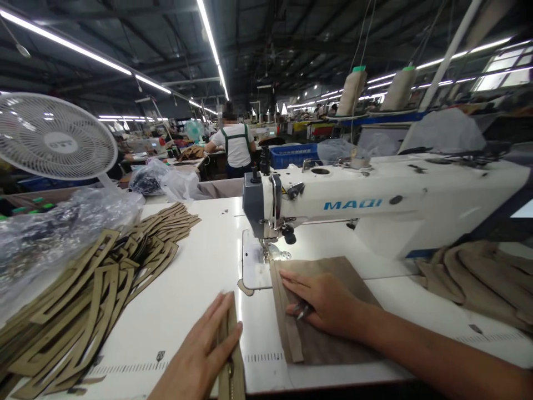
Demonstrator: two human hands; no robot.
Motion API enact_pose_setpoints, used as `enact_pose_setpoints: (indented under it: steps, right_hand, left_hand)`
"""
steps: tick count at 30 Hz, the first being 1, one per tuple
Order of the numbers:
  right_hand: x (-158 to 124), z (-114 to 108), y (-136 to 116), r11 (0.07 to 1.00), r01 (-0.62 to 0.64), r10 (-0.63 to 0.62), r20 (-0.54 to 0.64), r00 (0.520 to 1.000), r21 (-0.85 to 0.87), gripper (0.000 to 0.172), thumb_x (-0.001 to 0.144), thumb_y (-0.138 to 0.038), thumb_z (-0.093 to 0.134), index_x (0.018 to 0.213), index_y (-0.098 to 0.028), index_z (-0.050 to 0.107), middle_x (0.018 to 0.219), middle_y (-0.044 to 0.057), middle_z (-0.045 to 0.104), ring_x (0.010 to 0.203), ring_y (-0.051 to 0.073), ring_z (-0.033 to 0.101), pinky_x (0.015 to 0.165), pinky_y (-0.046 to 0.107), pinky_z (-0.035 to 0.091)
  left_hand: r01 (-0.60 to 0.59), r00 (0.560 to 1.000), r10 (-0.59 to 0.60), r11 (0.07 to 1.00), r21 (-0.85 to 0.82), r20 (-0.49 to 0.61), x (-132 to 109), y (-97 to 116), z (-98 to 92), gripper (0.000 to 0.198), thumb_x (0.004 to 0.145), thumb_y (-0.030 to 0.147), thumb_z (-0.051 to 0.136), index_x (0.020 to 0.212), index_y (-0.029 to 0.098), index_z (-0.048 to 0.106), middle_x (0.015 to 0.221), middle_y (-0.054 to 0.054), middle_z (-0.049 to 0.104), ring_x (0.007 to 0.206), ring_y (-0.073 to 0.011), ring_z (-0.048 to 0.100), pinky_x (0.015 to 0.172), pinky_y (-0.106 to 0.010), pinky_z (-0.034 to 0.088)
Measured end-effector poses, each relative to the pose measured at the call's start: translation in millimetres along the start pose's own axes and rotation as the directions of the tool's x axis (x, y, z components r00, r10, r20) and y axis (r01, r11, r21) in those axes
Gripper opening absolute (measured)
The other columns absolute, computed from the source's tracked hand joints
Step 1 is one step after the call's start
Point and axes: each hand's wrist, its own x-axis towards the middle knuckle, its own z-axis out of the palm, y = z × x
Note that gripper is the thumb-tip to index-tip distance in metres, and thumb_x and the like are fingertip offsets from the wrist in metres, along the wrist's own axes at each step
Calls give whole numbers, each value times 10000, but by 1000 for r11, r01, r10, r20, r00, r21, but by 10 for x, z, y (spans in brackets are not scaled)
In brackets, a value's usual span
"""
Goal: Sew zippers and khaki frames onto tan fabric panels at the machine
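My left hand [204,341] grips a long olive strip [231,372] near the table's front edge, thumb on one side and fingers on the other. A narrow line with a small metallic part runs along the strip. My right hand [322,303] presses on a brown fabric panel [345,272], index and middle fingers stretched along its folded left edge. Curled under its other fingers is a small metal tool [303,312], mostly hidden. The panel's top left corner lies close to the presser foot [265,253] of the white sewing machine [358,194].
Slotted olive pieces [108,289] are heaped at left, beside clear plastic bags [70,228] and a white fan [58,139]. Folded brown fabric [474,278] lies at right. Thread cones [352,91] stand behind the machine. Further back, a person [237,144] faces away near a blue crate [293,154].
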Motion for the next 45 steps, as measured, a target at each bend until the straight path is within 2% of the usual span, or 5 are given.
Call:
enact_pose_setpoints:
  steps: [10, 20, 25, 38, 45]
  right_hand:
    - [-11, 52, -26, 1000, -2, 1, -38, 999, -27, 384, 838, -247, 488, 1160, -53, 562, 1273, 220, 496, 984, 297, 619, 778, 402, 548]
    - [95, 9, -123, 971, -35, 57, -88, 995, 235, 442, 775, -181, 434, 1197, -111, 546, 1270, 175, 521, 997, 271, 616, 811, 379, 532]
    - [101, 45, -92, 971, -38, 63, -97, 993, 237, 501, 744, -134, 430, 1234, -137, 538, 1267, 153, 529, 955, 253, 638, 773, 330, 548]
    - [-3, 312, 196, 994, 61, -49, -129, 990, 88, 560, 838, -109, 418, 1388, -202, 364, 1288, 108, 498, 729, 188, 689, 569, 207, 567]
    - [-14, 213, 130, 996, 33, -17, -185, 983, 83, 610, 834, -95, 381, 1427, -170, 259, 1332, 136, 441, 964, 241, 635, 741, 300, 567]
  left_hand:
    - [-140, 984, 144, 989, 53, -102, 190, -298, 152, 478, 944, 145, 285, 1417, 213, 261, 1191, -70, 627, 1076, -174, 599, 881, -287, 517]
    - [-70, 986, 62, 997, -45, -156, 1067, 208, 334, 263, 921, 136, 376, 1066, 106, 594, 1098, -125, 668, 1000, -208, 641, 908, -349, 515]
    - [-129, 971, 119, 991, -34, -209, 1042, 169, 557, 306, 932, 134, 328, 1002, 106, 625, 1069, -114, 682, 1047, -227, 615, 962, -436, 473]
    - [-202, 947, 225, 972, 120, -231, 1052, 26, 684, 317, 921, 93, 313, 1009, 109, 617, 1076, -72, 682, 1043, -192, 615, 981, -316, 460]
    - [-115, 959, 132, 990, 80, -251, 1037, 82, 758, 302, 880, 90, 350, 1050, 102, 600, 1088, -103, 674, 1096, -204, 580, 1074, -398, 343]
